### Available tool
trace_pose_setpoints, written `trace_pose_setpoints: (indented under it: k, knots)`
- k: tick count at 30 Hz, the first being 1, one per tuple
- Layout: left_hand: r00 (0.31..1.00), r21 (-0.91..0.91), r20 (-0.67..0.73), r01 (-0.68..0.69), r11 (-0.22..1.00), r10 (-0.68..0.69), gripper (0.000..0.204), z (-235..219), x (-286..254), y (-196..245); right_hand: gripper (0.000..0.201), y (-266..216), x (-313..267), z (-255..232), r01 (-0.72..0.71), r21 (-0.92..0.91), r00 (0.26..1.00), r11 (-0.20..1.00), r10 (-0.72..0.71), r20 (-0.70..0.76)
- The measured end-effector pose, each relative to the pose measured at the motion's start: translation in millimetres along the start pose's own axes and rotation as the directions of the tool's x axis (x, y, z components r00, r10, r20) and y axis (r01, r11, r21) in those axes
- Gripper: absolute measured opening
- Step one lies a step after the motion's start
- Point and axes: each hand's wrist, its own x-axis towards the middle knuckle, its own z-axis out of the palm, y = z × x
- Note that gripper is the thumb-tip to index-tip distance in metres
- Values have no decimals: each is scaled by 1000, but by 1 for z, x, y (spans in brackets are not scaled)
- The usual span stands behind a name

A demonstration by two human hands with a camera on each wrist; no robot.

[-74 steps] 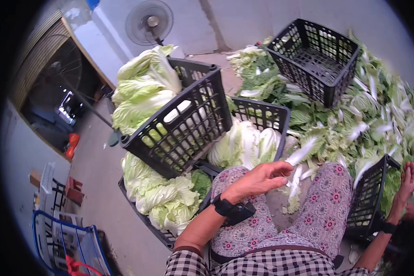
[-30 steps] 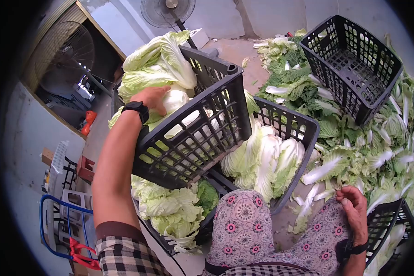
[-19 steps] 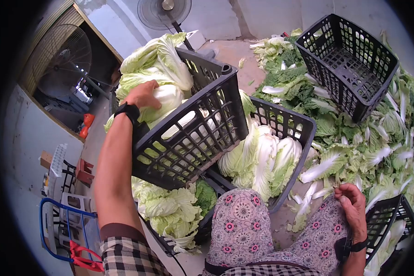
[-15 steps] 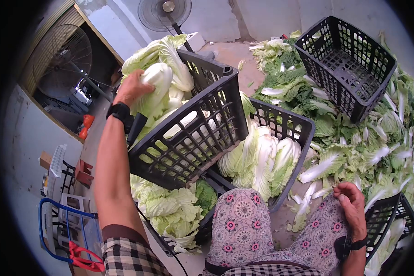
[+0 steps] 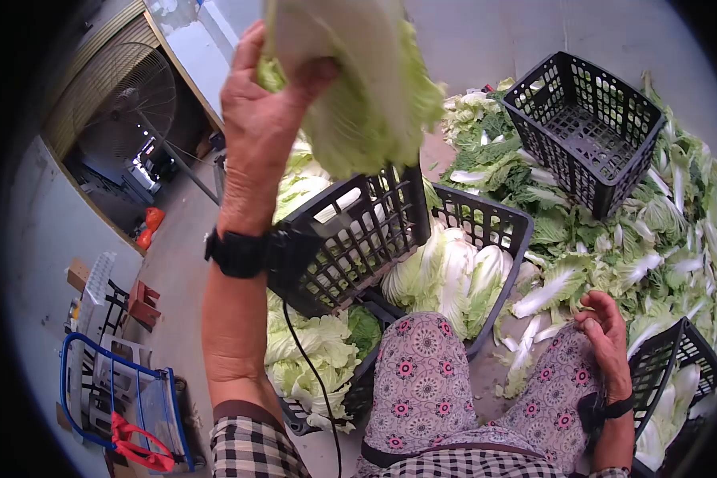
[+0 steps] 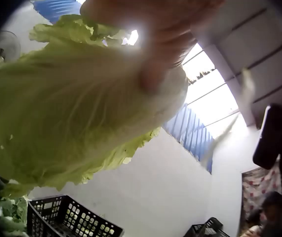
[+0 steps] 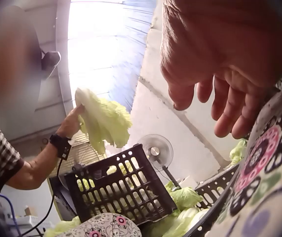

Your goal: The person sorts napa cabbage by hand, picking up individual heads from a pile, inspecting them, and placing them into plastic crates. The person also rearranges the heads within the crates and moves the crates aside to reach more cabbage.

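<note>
While your left hand (image 5: 255,127) grasps the cabbage (image 5: 354,88) at twelve o'clock, fingers curled round it, its long axis slants, leafy end pointing towards five, above the tilted crate (image 5: 358,239); your right hand (image 5: 607,342) hangs empty at four, fingers loosely bent, by your right knee (image 5: 554,374).

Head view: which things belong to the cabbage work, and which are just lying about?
Likely in the job:
- napa cabbage, gripped by the left hand
- upper black crate, holding cabbages
- lower black crate, holding cabbages

Apparently just about:
- wire-caged fan
- blue-framed cart
- red stool
</note>
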Motion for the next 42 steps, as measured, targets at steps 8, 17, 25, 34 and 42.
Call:
trace_pose_setpoints:
  k: [8, 17, 25, 34, 42]
  knots:
    - [937, -101, 348, 6, 995, 29, 65, 141, -136, 43, 109, -56, -26, 15, 394, -195, 887, 898, -427, -176]
    - [826, -189, 563, 100, 977, 24, 100, 158, -198, 53, 90, -29, -40, 25, 149, -100, 983, 984, -158, -88]
    - [570, -254, 730, 738, 625, -376, 88, 155, -240, 60, 110, -50, -33, 47, 114, -179, 985, 977, -89, 145]
    - [594, -552, 714, 803, 223, -371, 61, 157, -230, 60, 128, -63, -30, 52, -70, -197, 893, 978, 150, 425]
    - [638, -276, 677, 681, 678, -366, 70, 147, -231, 49, 134, -48, -14, 22, 141, 84, 989, 986, -144, 34]
